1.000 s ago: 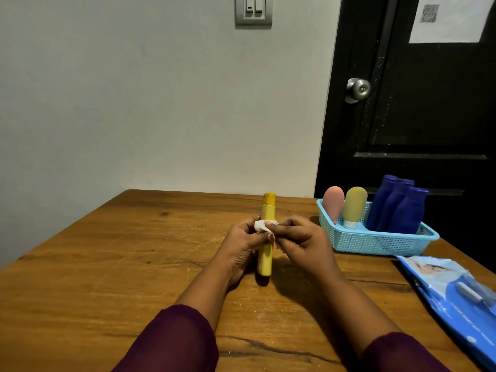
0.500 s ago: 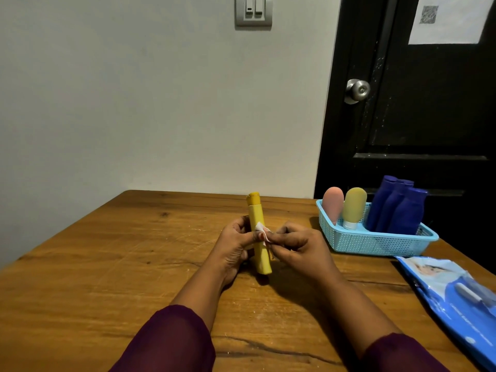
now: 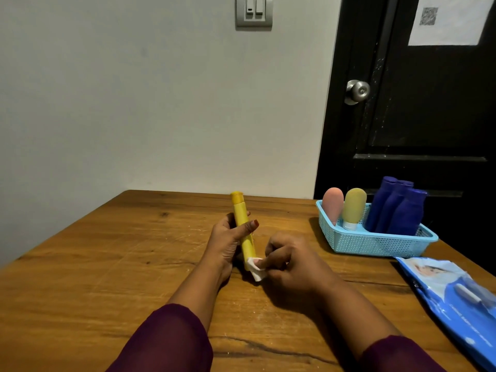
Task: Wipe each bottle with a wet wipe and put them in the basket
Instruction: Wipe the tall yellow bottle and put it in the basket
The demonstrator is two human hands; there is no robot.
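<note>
The slim yellow plastic bottle (image 3: 243,229) is over the middle of the brown wooden table (image 3: 107,264), gripped by the left hand (image 3: 228,242), with its cap toward the far edge. Just right of it and closer to the near edge, the right hand (image 3: 292,267) pinches the small white wet wipe (image 3: 256,268) against the bottle's lower end. The light blue perforated plastic basket (image 3: 375,244) sits at the far right corner. In it the pink rounded bottle (image 3: 332,205) is leftmost, the yellow-green rounded bottle (image 3: 354,204) is beside it, and the three dark blue plastic bottles (image 3: 397,208) lean together at the right. The blue soft pack of wet wipes (image 3: 451,296) lies along the right edge, before the basket.
</note>
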